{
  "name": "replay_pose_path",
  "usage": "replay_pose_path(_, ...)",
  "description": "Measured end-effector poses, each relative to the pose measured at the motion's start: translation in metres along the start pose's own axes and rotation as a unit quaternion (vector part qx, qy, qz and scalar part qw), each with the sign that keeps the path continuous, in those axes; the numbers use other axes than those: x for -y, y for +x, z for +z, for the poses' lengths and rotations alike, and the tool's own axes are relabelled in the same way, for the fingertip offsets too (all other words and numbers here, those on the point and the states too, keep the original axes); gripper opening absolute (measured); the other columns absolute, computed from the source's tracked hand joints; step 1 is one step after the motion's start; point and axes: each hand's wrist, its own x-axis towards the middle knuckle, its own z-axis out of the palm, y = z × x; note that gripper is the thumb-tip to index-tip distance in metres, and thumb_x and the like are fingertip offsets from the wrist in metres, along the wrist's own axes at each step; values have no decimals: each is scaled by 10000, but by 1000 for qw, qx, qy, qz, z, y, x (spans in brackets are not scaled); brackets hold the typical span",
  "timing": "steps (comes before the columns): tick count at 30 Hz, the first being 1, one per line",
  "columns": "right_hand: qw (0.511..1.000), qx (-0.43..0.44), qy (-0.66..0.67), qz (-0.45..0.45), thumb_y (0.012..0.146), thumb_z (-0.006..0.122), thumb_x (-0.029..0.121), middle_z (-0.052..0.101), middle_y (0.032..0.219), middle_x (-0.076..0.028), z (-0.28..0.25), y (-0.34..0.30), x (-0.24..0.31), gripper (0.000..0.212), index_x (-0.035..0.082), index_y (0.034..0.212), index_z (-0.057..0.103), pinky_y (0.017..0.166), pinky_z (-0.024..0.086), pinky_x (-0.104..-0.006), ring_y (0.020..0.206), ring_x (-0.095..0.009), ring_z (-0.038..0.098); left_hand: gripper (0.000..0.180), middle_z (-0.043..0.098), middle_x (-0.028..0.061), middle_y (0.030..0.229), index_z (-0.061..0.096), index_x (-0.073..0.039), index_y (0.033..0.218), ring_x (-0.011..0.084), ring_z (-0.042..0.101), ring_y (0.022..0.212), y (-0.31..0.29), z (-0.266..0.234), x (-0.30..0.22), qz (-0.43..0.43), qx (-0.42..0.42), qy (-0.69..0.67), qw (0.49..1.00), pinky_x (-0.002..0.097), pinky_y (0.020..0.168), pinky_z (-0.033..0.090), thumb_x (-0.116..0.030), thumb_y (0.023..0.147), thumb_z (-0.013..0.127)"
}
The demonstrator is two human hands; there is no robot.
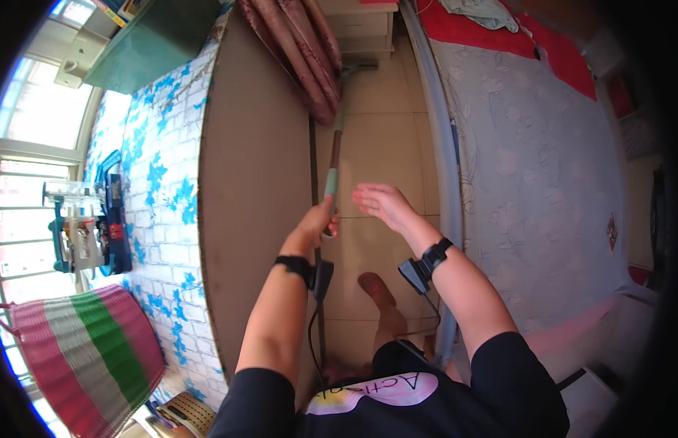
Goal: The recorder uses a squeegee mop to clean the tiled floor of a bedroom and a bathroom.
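Observation:
My left hand [321,222] is closed round the pale green grip of a long-handled floor tool [332,179]. Its pole runs away from me over the tiles, brown along one stretch, and ends in a narrow crosswise head [361,65] by the drawers. Whether that head is a mop or a squeegee cannot be made out. To the right of the grip, my right hand [383,204] hangs in the air, holding nothing, its fingers stretched out and slightly blurred. Each wrist wears a black strap with a small device and a cable.
A bed with a pale sheet [532,175] borders the tiled aisle [383,146] on the right. Along the left runs a brown panel [255,182] below a blue-patterned surface [164,182]. A pink curtain [306,58] hangs beside the pole; white drawers [361,29] stand beyond. A striped basket [91,350] sits lower left.

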Motion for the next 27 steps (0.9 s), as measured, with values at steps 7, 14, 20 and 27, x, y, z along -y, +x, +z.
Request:
replay_pose_path(7, 989, -80, -51, 112, 888, 443, 142, 606, 1011, -128, -46, 9, -141, 244, 30, 1093, 515, 711, 510, -303, 867, -208, 626, 472, 392, 16, 453, 419, -69, 854, 151, 390, 348, 7, -12, 139, -36, 36, -101, 994, 280, 381, 358, -535, 902, 363)
replay_pose_path(14, 955, 32, -154, 250, 848, 566, 318, 447, 579, 10, -7, -6, -323, 217, 126, 755, 523, 374, 337, -246, 469, -107, 447, 357, 458, -9, 508, 531, -106, 828, 96, 405, 383, -247, -37, 319, -232, 3, -264, 936, 215, 355, 303, -453, 888, 477)
replay_pose_path(20, 838, 35, 47, 542, 861, 579, 211, 545, 932, -90, 115, -133, -366, 265, 69, 1049, 458, 716, 508, -442, 834, -250, 577, 379, 601, 38, 848, 550, -66, 1025, 94, 551, 699, -484, -20, 394, -429, -111, -251, 861, 208, 582, 444, -415, 893, 487)
replay_pose_path(27, 876, 75, 169, 446, 868, 532, 149, 583, 831, -157, 68, -59, -349, 166, 5, 940, 489, 659, 508, -456, 738, -305, 597, 426, 620, 56, 884, 538, -20, 1127, 104, 563, 761, -403, -29, 320, -384, -54, -233, 892, 243, 668, 463, -364, 874, 544)
